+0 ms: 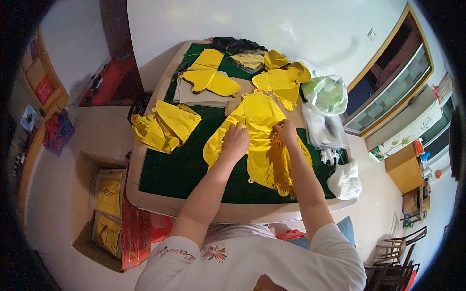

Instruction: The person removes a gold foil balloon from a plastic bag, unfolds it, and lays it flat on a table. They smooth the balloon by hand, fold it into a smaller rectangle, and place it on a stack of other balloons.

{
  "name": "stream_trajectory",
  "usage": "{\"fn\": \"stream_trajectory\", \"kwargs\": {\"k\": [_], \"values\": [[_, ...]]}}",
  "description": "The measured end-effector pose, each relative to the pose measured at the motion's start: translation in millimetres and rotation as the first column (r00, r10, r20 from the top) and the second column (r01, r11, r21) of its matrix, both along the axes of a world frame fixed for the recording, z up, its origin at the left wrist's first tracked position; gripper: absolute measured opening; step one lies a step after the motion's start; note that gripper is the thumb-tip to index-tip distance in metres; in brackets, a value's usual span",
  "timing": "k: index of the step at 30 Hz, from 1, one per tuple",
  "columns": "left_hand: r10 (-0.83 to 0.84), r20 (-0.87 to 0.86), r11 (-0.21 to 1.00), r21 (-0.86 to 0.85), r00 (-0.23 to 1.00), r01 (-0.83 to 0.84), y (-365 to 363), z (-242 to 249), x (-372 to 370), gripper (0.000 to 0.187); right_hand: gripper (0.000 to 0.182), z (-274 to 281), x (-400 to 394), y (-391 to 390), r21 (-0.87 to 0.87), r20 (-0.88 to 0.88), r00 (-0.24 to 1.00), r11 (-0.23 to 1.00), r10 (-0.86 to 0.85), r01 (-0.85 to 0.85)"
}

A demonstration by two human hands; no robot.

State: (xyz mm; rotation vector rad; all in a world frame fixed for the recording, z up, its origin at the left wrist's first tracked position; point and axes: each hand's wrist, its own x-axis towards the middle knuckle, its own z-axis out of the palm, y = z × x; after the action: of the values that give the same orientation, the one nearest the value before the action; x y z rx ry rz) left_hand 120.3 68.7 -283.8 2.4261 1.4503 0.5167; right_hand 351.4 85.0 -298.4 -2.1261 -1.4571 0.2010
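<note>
A large flat yellow foil balloon [259, 116], uninflated and creased, lies spread over the green table top in front of me. My left hand [236, 140] rests on its left half, with curled fingers closed at the foil near the middle crease. On the right side my right hand [285, 131] pinches the foil between thumb and fingers. Below that hand the foil hangs in shiny, darker folds. A folded yellow foil balloon [167, 126] lies to the left. Others sit farther back: one foil balloon [211, 80] on pale sheets, and another foil balloon [284, 82] at the back right.
A clear plastic bag [325, 131] and a whitish-green bag [325, 94] lie at the table's right side, above a white bundle [345, 182]. Dark material [238, 44] lies along the back edge. On the floor at left, a cardboard box [87, 194] holds yellow packets [109, 196].
</note>
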Motion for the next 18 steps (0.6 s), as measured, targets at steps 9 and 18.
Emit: {"fn": "stream_trajectory", "kwargs": {"k": [9,18], "values": [[-0.014,-0.009,0.999,0.034,1.000,0.015,2.0,-6.9,1.1,0.028,0.037,8.4,-0.7,2.1,-0.057,0.004,0.995,0.993,-0.103,0.103],[-0.019,-0.013,0.998,0.061,1.000,0.019,1.7,-8.4,2.0,0.028,0.029,10.3,1.6,1.4,-0.122,0.099,0.993,0.989,-0.068,0.080]]}}
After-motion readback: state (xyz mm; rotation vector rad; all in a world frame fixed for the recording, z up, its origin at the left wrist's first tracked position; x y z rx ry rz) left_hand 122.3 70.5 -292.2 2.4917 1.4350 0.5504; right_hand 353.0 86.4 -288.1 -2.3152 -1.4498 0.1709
